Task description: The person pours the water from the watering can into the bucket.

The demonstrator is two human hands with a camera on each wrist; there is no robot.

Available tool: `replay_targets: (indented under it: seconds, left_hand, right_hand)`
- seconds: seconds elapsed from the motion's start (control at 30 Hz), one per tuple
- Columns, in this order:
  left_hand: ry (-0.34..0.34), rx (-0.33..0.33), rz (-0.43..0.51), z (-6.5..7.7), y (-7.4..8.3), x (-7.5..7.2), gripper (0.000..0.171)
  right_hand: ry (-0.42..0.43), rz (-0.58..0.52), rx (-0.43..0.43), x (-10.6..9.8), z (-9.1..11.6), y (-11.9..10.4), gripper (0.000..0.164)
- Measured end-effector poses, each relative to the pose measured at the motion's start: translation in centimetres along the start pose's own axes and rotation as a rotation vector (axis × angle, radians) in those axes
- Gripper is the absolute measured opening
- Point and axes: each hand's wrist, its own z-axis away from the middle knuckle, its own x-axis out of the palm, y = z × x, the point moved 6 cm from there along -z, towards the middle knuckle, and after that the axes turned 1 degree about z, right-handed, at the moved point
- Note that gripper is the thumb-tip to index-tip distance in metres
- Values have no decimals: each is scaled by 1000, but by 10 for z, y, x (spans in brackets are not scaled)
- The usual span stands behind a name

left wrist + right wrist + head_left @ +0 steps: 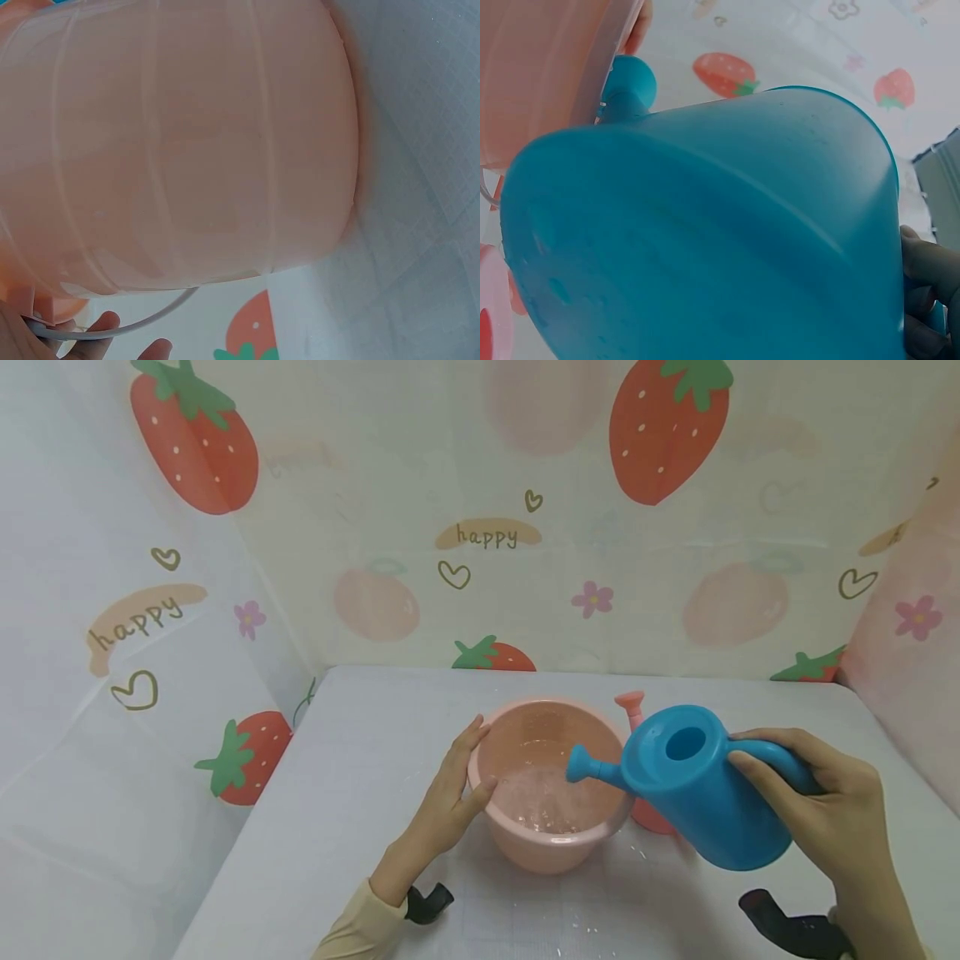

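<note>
A pale pink bucket (551, 860) stands upright on the table with water (536, 793) in it, its surface rippled and bubbly. My left hand (447, 797) rests against the bucket's left side, thumb and fingertips at the rim; in the left wrist view several fingers extend past the bucket beside its grey carrying handle (142, 324). My right hand (840, 810) grips the handle of a blue watering can (712, 802). The can leans left above the table, its spout over the bucket's opening. No distinct stream from the spout can be made out.
A pinkish-red watering can (652, 817) stands behind the blue one, largely hidden by it and the bucket. Small water drops dot the white table (360, 777) around the bucket. Strawberry-printed sheets (375, 485) hang behind and at both sides.
</note>
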Motion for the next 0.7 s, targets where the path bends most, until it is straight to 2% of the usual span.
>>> replay_targets:
  seconds: [0.7]
  left_hand:
    - [4,1,4,0,3,0,62]
  right_hand:
    - [0,-13,-6,0,-2,2,32]
